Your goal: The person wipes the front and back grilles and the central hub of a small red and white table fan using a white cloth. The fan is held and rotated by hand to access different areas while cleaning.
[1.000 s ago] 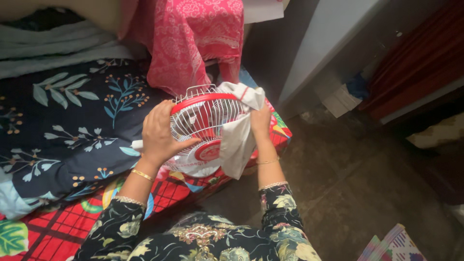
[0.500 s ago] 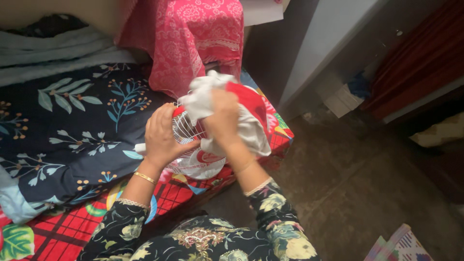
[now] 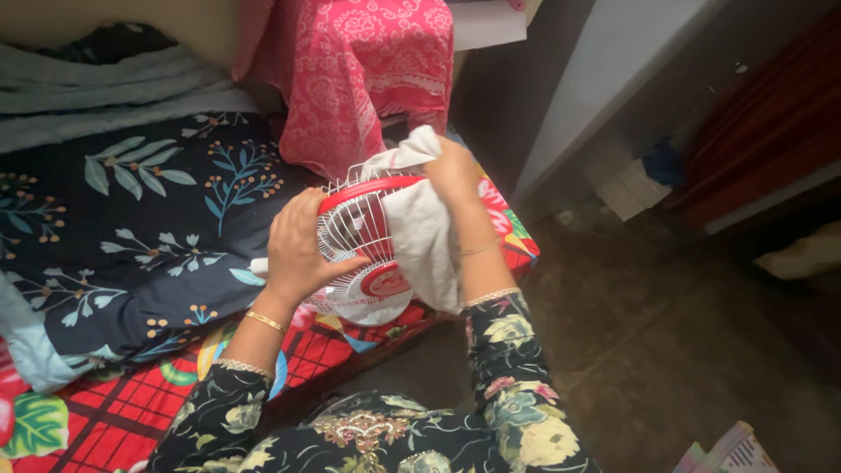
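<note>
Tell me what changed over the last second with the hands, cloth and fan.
The right hand carried the white cloth from the fan's right side up over the top of the guard, then settled at its upper right rim, the cloth now draped down the front. The left hand kept its grip on the left of the fan, which stayed on the red checked bedding.

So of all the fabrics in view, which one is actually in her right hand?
The plain white cloth, draped over the fan's wire grille and gripped by the right hand. The pink patterned fabric and floral bedding lie untouched.
</note>
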